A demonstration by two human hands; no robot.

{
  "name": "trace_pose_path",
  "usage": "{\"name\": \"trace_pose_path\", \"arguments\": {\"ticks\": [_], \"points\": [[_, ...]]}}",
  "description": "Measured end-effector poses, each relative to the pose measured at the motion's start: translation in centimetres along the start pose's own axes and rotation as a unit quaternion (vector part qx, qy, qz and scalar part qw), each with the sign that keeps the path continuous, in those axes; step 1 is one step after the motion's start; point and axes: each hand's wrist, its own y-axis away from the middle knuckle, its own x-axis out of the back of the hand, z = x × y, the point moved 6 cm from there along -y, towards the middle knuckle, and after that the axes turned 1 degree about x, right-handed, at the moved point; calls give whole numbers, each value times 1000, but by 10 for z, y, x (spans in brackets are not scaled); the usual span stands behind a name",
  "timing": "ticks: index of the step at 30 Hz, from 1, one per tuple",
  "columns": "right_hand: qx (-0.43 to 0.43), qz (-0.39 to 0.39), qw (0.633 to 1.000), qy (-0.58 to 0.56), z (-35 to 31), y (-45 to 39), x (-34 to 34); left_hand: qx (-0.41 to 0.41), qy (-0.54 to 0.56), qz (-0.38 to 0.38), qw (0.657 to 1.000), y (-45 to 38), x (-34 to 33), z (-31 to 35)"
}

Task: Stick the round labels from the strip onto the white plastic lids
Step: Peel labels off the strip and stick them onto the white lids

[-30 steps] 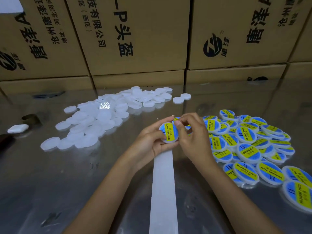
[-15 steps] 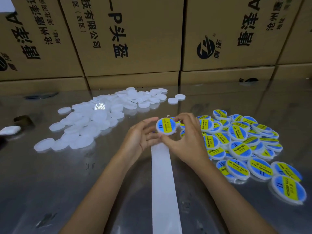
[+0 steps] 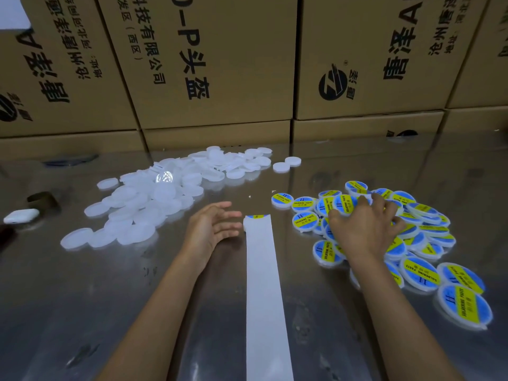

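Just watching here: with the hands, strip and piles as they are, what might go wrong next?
Two risks, as guesses:
1. The right hand rests on the crowded labelled lids; it might knock some across the table.
2. The strip lies loose beside the open left hand; the one label showing at its far end could be pushed or creased as that hand reaches for the blank lids.

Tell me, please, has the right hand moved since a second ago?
Yes. The right hand has left the strip end and gone rightward, onto the labelled lids.
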Motion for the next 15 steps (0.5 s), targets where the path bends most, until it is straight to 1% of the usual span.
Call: {"name": "trace_pose_path", "arguments": {"ticks": [3,6,8,9,10,12,13,15], "points": [[30,-7,999,-16,-11,4,1,1,7,6,1000,-4,3,-3],[99,-23,994,-44,-32,16,-2,-6,6,29,1000,-8,7,-3],[151,-33,986,-67,-49,29,-4,-36,-39,68,996,-11,15,0],[176,-39,980,-79,-56,36,-6,-66,-94,99,988,-12,22,2],[199,-45,975,-88,-64,44,-7,-104,-173,133,970,-13,30,6],[239,-56,963,-115,-76,56,-10,-172,-346,187,903,-12,41,15],[254,-64,956,-135,-82,60,-12,-195,-405,203,870,-13,44,18],[270,-92,942,-176,-90,66,-18,-223,-480,208,823,-17,42,23]]}}
